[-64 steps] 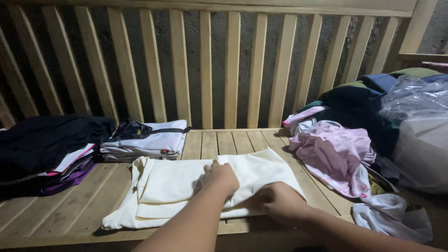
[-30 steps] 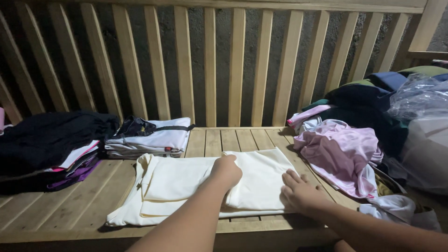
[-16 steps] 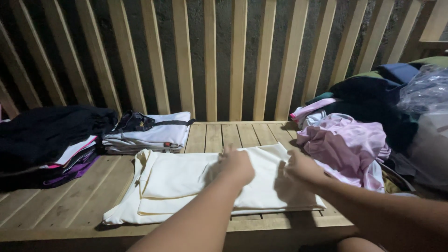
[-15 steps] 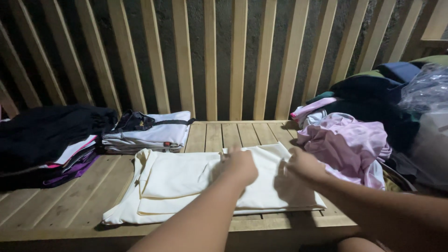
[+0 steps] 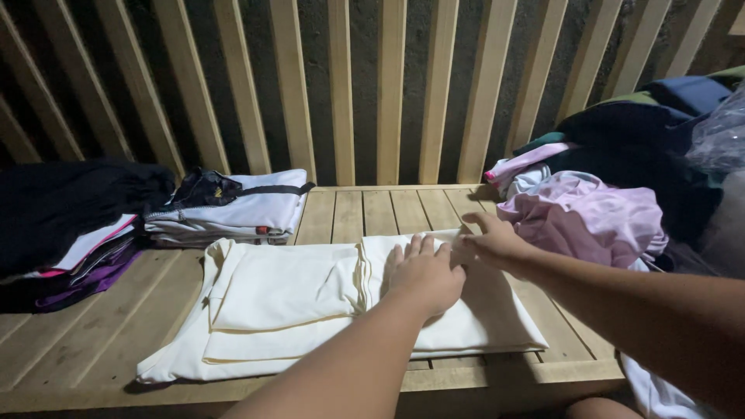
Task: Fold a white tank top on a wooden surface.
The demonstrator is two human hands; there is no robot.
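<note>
A cream-white garment [image 5: 279, 299] lies partly folded and flat on the slatted wooden bench [image 5: 349, 213]. My left hand [image 5: 425, 273] rests palm down on its right half, fingers spread and pointing away from me. My right hand [image 5: 492, 242] is at the garment's far right corner, fingers on the cloth edge, beside the pink clothes; whether it pinches the cloth is not clear.
A folded white-and-grey stack [image 5: 233, 209] with a dark item on top sits at the back left. Dark and purple folded clothes [image 5: 62, 233] lie further left. A loose heap of pink [image 5: 590, 221], navy and green clothes fills the right, with a clear plastic bag [image 5: 718, 136].
My left hand went from a fist gripping the cloth's middle to lying flat on the right half. My right hand moved from the near edge up to the far right corner.
</note>
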